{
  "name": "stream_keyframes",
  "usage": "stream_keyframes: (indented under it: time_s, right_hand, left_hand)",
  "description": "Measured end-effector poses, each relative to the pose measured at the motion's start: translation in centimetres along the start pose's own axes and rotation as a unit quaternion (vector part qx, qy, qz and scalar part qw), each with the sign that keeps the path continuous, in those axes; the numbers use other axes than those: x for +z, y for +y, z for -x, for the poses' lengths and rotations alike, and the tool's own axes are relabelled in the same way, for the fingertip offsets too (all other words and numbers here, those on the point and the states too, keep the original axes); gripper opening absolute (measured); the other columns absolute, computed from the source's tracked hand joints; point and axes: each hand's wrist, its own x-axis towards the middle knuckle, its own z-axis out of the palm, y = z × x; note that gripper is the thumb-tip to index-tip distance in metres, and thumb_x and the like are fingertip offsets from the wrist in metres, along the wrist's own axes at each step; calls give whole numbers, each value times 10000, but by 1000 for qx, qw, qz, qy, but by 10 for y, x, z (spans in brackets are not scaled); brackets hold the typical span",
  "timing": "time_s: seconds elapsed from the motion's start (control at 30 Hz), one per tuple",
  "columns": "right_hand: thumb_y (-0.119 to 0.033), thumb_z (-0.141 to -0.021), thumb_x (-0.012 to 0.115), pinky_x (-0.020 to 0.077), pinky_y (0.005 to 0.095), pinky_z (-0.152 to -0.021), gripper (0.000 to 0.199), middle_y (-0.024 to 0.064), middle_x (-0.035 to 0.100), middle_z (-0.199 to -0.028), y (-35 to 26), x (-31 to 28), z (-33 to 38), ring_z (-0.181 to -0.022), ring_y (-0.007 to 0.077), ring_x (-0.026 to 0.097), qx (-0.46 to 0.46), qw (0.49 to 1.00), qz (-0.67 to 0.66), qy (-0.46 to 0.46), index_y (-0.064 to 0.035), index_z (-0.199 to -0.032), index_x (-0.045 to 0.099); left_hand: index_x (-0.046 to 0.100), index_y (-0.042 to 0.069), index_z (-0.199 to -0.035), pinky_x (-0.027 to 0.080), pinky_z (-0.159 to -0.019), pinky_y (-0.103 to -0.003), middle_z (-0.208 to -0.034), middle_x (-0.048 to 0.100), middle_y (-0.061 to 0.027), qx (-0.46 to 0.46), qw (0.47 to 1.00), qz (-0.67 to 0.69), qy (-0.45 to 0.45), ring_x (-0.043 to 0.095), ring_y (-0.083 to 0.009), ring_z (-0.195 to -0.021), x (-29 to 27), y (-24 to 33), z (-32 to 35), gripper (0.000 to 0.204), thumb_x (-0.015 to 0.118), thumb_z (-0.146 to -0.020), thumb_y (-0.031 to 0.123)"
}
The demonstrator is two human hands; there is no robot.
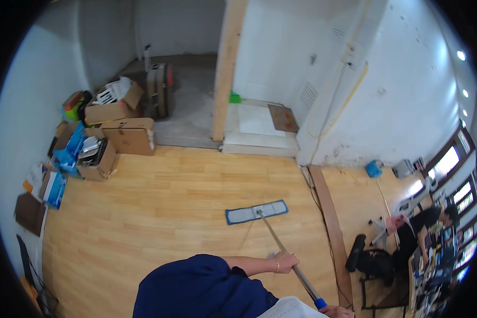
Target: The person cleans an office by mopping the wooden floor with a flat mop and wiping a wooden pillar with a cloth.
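A flat mop head (244,214), pale grey with a blue fringe, lies on the wooden floor ahead of me. Its metal pole (273,233) slants from there down to the lower right. Partway along the pole, my left hand (286,262), with a bracelet on its wrist, is wrapped around it. At the pole's top end, by a blue grip (320,303), my right hand (337,312) is closed on the handle, partly cut off by the lower edge.
Cardboard boxes (128,139) full of odds and ends line the left wall. A suitcase (158,90) stands in the alcove beyond a raised step (259,148). To the right, a brown floor strip (328,222) runs lengthwise, a cable beside it. A seated person (408,238) works at a cluttered desk.
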Motion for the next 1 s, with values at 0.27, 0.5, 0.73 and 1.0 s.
stream_keyframes:
  time_s: [0.27,0.5,0.73,1.0]
  right_hand:
    - [-192,-901,528,508,365,-709,266,180,614,-810,23,77,-46,-785,223,637,-257,937,31,-233,65,-932,593]
    - [-259,-766,538,487,439,-724,314,170,571,-651,40,223,-75,-691,327,603,-161,963,-176,-129,20,-624,557]
    - [-149,-829,504,421,418,-889,287,193,634,-804,98,336,-117,-1004,368,565,-15,943,-273,-189,46,-639,596]
    - [-250,-937,485,452,284,-797,302,97,606,-1071,147,467,-197,-1128,223,503,-40,867,-245,-432,11,-963,636]
  left_hand:
    - [565,133,-751,458,-609,-460,-762,604,-91,-76,995,-18,69,606,-317,-776,-49,-64,162,96,552,-667,87]
    - [588,150,-785,469,-622,-466,-835,622,-87,-258,957,-86,100,610,-315,-832,-95,-152,315,105,547,-688,141]
    - [631,162,-875,495,-694,-425,-946,633,-90,-418,898,-101,96,613,-284,-915,-128,-240,436,169,562,-722,178]
    - [609,192,-993,488,-784,-409,-1096,595,-63,-561,812,-122,104,583,-258,-1015,-166,-281,529,268,589,-726,185]
